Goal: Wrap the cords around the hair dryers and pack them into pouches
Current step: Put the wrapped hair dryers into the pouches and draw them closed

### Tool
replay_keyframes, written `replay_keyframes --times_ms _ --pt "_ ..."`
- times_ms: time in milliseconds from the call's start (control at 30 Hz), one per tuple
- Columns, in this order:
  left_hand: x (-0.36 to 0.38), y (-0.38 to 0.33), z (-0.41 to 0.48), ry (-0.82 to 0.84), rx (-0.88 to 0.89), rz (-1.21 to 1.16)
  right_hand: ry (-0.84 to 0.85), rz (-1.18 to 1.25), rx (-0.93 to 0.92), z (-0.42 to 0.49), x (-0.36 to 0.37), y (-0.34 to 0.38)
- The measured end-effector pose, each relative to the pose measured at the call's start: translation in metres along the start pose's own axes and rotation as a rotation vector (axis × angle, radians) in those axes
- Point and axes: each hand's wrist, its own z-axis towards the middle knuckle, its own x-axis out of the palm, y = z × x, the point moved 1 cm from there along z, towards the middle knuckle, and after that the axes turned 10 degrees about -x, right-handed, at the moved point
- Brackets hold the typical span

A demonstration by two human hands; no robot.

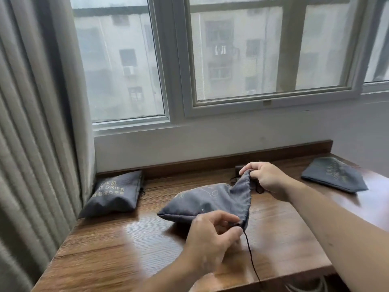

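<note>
A bulging grey drawstring pouch lies on its side in the middle of the wooden desk. My right hand pinches the far upper corner of its mouth and lifts it. My left hand pinches the near corner, where a black drawstring hangs down over the desk's front edge. Whatever fills the pouch is hidden by the cloth. No hair dryer shows in the open.
A second filled grey pouch printed "DRIER" leans at the back left against the curtain. A flatter grey pouch lies at the back right. A wooden ledge and a window run along the back.
</note>
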Motion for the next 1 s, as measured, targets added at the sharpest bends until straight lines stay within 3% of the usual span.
replay_keyframes --times_ms 133,233,367,467,533,667,733,833,1000 --pt "0.019 0.014 0.004 0.161 -0.049 0.24 0.068 -0.081 0.151 -0.024 -0.021 -0.044" --pt "0.013 0.009 0.016 0.199 -0.057 0.215 0.039 -0.069 0.203 -0.028 -0.033 -0.066" --pt "-0.011 -0.002 0.057 0.036 0.025 0.296 0.031 -0.066 0.209 -0.025 -0.044 -0.083" --pt "-0.033 -0.011 0.101 -0.174 0.16 0.641 0.051 -0.07 0.192 -0.022 -0.049 -0.091" --pt "-0.042 -0.018 0.13 -0.169 0.197 0.899 0.059 -0.064 0.171 -0.02 -0.051 -0.096" --pt "-0.034 -0.02 0.173 0.231 -0.053 1.106 0.094 -0.042 0.144 -0.017 -0.053 -0.104" --pt "-0.028 -0.013 0.183 0.337 -0.152 1.201 0.098 -0.012 0.153 -0.017 -0.056 -0.105" --pt "-0.031 -0.007 0.187 0.332 -0.246 1.221 0.065 -0.032 0.15 -0.016 -0.063 -0.106" --pt "-0.051 0.004 0.164 0.118 -0.367 1.221 0.02 -0.327 0.055 -0.018 -0.054 -0.095"
